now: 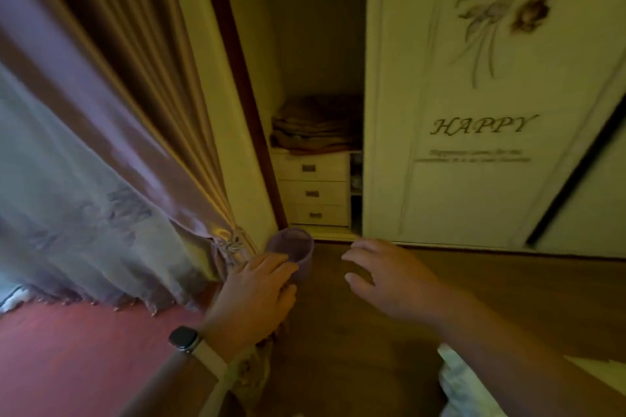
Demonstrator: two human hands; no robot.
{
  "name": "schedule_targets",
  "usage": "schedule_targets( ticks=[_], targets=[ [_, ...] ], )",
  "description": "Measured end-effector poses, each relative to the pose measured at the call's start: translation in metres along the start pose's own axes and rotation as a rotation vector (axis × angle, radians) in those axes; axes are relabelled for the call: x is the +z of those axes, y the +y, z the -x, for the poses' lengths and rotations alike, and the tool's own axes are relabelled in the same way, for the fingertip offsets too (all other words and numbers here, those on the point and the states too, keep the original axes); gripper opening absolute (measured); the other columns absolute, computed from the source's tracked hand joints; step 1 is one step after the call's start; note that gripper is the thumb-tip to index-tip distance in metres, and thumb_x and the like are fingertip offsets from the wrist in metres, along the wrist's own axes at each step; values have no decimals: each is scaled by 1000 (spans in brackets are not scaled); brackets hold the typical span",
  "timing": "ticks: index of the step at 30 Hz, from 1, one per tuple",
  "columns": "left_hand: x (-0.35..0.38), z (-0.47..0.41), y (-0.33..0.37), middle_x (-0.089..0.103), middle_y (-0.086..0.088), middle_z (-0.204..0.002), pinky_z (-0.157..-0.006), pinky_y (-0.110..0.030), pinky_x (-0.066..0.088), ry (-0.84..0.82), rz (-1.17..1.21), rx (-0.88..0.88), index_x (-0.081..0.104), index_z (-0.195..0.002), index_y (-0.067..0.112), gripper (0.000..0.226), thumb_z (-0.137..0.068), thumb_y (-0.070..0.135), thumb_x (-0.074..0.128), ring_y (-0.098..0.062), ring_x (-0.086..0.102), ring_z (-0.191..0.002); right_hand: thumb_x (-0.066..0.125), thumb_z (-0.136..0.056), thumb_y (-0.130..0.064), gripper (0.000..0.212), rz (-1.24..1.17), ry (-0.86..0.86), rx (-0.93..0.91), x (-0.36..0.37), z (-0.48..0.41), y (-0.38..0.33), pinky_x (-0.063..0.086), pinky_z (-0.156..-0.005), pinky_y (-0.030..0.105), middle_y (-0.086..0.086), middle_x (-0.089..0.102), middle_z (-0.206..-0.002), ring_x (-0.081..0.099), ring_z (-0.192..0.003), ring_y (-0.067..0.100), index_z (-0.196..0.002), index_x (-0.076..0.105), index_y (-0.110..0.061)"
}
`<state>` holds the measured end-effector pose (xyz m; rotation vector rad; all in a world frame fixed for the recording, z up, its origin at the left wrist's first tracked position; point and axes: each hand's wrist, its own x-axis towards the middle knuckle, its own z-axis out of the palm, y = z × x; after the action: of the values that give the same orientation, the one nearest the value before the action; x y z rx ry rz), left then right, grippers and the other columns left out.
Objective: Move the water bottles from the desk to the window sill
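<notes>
Bottle [295,247] in left hand [254,294], beside curtain [101,132]

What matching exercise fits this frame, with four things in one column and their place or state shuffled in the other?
Things:
1. left hand
2. right hand
3. folded blankets
4. wardrobe door

Place or state:
a. on top of the drawers
b. lettered HAPPY
c. open, holding nothing
d. grips the purple container

Pairs: 1-d, 2-c, 3-a, 4-b
</notes>
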<state>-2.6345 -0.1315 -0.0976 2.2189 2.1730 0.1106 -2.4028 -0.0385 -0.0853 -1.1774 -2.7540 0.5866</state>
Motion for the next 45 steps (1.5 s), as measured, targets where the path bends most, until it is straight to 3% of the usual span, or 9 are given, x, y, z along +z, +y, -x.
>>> schedule_targets(
  ticks=[3, 12, 22, 26, 30, 35, 45],
  targets=[
    [15, -48, 3, 42, 12, -147, -109, -37, 31, -47, 39, 74, 46, -138, 34, 45, -96, 48, 37, -12, 35, -137, 38, -99, -51, 48, 18, 0, 102, -1, -11, 32, 31, -111, 36, -10, 34, -150, 31, -138, 13, -142, 43, -32],
    [48, -215, -15, 31, 11, -154, -116, -37, 22, -122, 57, 323, 35, -145, 35, 49, -99, 50, 31, -12, 24, -143, 40, -97, -53, 47, 80, 36, 355, -19, -96, 107, 33, -107, 35, -11, 37, -146, 36, -136, 15, -140, 44, -35],
    [32, -383, -10, 40, 7, -150, -114, -39, 28, -65, 154, 525, 45, -140, 32, 44, -98, 44, 40, -16, 31, -139, 40, -99, -50, 46, 128, 184, 609, -80, -148, 156, 36, -106, 37, -5, 40, -147, 40, -133, 20, -141, 45, -31],
    [31, -423, 19, 41, 8, -149, -113, -37, 25, -88, 214, 610, 46, -140, 31, 48, -97, 48, 34, -14, 32, -139, 36, -98, -54, 49, 113, 225, 717, -93, -142, 184, 38, -105, 36, -6, 43, -144, 43, -131, 20, -140, 45, -30],
    [42, -464, 60, 48, 6, -144, -110, -38, 30, -94, 226, 716, 51, -137, 28, 72, -83, 58, 14, -16, 38, -135, 34, -94, -57, 53, 109, 265, 809, -99, -130, 220, 39, -106, 35, -6, 45, -143, 45, -130, 19, -139, 47, -31],
    [58, -514, 122, 48, 6, -144, -110, -37, 31, -130, 194, 786, 52, -136, 29, 70, -84, 58, 15, -15, 39, -135, 43, -98, -50, 49, 45, 279, 889, -101, -117, 283, 35, -109, 33, -5, 41, -148, 40, -134, 16, -143, 42, -32],
    [59, -632, 299, 51, 4, -140, -108, -39, 36, -169, 98, 955, 54, -135, 27, 70, -84, 58, 16, -16, 43, -132, 38, -99, -51, 50, -39, 343, 1001, -156, -72, 439, 34, -111, 35, -4, 37, -151, 37, -136, 17, -144, 40, -31]
  ],
)
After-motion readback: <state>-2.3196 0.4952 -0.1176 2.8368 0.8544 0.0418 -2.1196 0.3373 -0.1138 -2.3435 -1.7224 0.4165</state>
